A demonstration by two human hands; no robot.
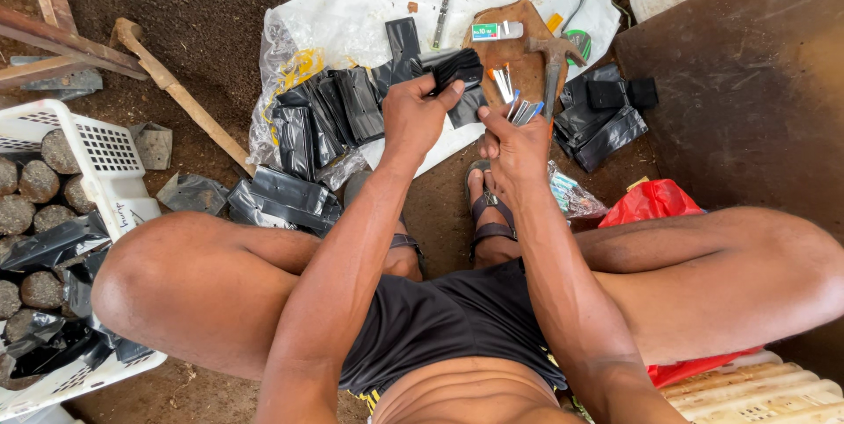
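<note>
Head view, I was looking down past the knees at the dirt floor [211, 28]. Left hand [415, 116] was closed on a stack of black plastic bags [459, 68], thumb over the near edge, centre of the frame just above the feet. Right hand [517, 144] was curled shut around a small bundle of thin metal blades [522, 111] with blue ends, fanned out past the fingers; hands sat close together, nearly touching. The stack looked light, thin and floppy, slick film, so I judged the sheets would slide over each other; best pinched at the edge with thumb on top, as held. The blades looked stiff and possibly sharp, safer gripped low on the shanks.

More black bags [338, 108] lay heaped on a white plastic sheet [352, 2] at upper centre, another pile [602, 121] right of the hands. A hammer [552, 64] rested on a wooden board [514, 37] above the hands. White crate [105, 160] with soil-filled cylinders at left edge, red bag [651, 202] by the right knee.
</note>
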